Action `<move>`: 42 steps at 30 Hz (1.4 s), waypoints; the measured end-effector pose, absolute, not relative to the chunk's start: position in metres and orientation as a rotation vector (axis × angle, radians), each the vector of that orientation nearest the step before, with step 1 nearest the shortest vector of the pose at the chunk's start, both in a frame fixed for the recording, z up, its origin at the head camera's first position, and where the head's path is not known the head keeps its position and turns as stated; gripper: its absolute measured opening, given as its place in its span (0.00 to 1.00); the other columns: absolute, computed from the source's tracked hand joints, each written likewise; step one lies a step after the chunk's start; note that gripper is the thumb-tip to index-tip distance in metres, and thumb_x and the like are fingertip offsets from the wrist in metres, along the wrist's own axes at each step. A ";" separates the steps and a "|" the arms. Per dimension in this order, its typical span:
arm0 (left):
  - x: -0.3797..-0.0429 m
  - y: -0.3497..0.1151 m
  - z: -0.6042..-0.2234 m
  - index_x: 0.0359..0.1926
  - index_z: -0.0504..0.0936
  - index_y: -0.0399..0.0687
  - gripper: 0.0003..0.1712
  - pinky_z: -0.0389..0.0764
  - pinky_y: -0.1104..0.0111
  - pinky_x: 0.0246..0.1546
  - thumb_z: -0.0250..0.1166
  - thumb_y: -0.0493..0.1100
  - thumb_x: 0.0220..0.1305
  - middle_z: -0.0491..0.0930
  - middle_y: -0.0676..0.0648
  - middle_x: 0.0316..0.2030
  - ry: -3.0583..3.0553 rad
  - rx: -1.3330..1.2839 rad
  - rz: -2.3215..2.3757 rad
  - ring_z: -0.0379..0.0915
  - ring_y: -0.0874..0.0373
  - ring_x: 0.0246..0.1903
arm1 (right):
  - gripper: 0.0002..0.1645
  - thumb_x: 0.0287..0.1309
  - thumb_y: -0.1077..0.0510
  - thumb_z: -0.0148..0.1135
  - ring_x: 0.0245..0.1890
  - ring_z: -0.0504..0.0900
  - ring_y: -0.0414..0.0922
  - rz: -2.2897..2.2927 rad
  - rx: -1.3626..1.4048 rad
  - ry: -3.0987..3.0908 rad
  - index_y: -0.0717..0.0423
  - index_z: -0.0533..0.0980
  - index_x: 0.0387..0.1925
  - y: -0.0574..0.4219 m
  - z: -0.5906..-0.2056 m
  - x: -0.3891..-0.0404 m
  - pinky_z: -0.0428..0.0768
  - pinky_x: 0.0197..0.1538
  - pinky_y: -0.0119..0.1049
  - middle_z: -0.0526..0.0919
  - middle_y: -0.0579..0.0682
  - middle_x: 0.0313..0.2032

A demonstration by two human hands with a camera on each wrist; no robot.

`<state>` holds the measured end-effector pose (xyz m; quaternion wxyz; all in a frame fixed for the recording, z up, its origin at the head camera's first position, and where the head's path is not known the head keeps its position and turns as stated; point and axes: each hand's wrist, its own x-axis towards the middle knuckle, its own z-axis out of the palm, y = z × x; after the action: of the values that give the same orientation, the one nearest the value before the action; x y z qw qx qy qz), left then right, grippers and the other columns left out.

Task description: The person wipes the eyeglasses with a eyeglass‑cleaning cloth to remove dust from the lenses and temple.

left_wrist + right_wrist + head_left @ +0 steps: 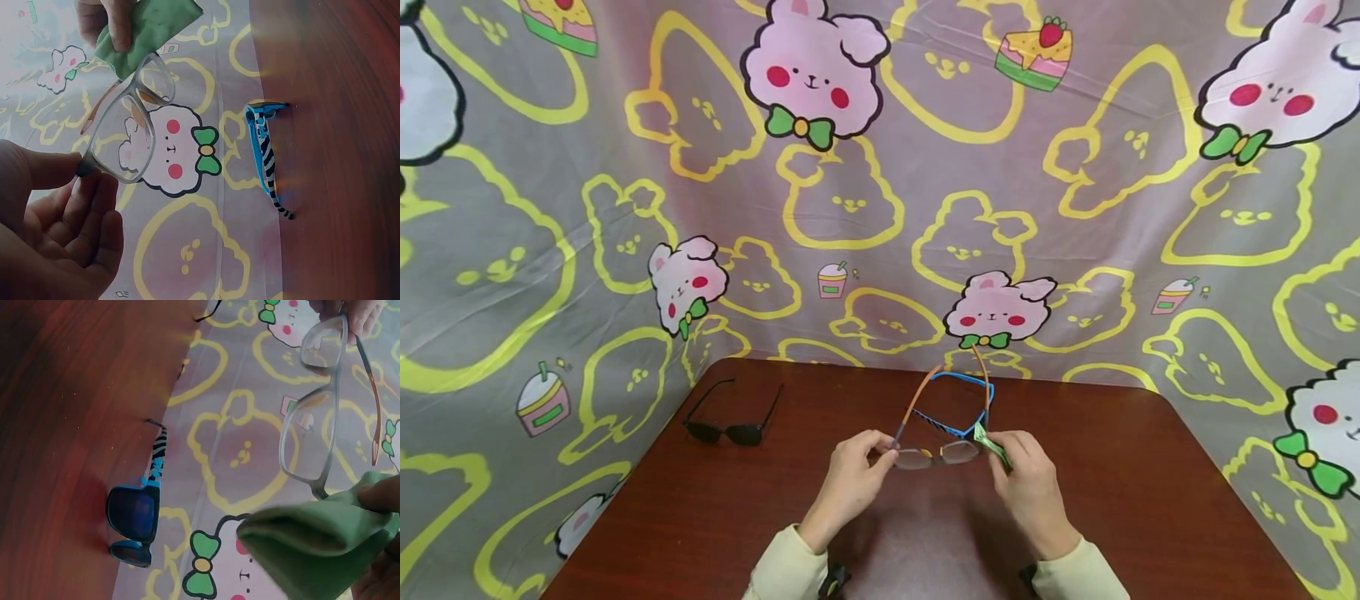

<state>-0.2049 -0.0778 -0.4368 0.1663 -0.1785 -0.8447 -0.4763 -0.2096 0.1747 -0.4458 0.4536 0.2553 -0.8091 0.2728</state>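
Observation:
A pair of clear-grey framed eyeglasses [913,458] with brown temples is held up above the table, temples unfolded and pointing away. My left hand [853,475] pinches its left corner by the hinge, thumb against fingers, as the left wrist view shows on the frame [128,134]. In my right hand [1030,483] is a folded green cloth [319,544], gripped between thumb and fingers. The cloth [150,31] lies against the right corner of the frame; whether fingers pinch the frame through it I cannot tell. Both lenses are uncovered.
Blue-framed sunglasses [134,515] with zebra-striped temples lie on the table just beyond the eyeglasses. Black sunglasses [745,434] rest at the far left, temples unfolded. A patterned cloth curtain [850,200] surrounds the brown table [700,517] at the back and sides.

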 end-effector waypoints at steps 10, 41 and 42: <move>-0.204 -0.076 -0.434 0.32 0.82 0.55 0.05 0.69 0.72 0.26 0.67 0.38 0.59 0.78 0.61 0.27 -2.390 -0.531 -1.337 0.71 0.66 0.26 | 0.07 0.56 0.64 0.60 0.36 0.77 0.50 0.611 0.763 -1.977 0.60 0.81 0.35 0.172 -0.446 -0.210 0.74 0.39 0.39 0.83 0.52 0.38; -0.203 -0.074 -0.435 0.31 0.84 0.49 0.05 0.73 0.70 0.30 0.71 0.37 0.53 0.79 0.62 0.26 -2.224 -0.488 -1.233 0.75 0.68 0.28 | 0.28 0.71 0.58 0.32 0.34 0.74 0.51 0.315 0.863 -2.032 0.60 0.82 0.42 0.173 -0.450 -0.210 0.66 0.31 0.43 0.85 0.51 0.37; -0.203 -0.074 -0.435 0.31 0.84 0.49 0.05 0.74 0.70 0.29 0.71 0.37 0.52 0.79 0.62 0.26 -2.216 -0.493 -1.226 0.75 0.68 0.28 | 0.28 0.72 0.57 0.32 0.34 0.74 0.51 0.311 0.861 -2.036 0.59 0.82 0.41 0.173 -0.451 -0.210 0.66 0.31 0.43 0.85 0.51 0.37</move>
<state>-0.2032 -0.0740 -0.4346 0.2771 -0.1837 -0.8252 -0.4565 -0.2099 0.1726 -0.4506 0.4392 0.3463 -0.8194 0.1251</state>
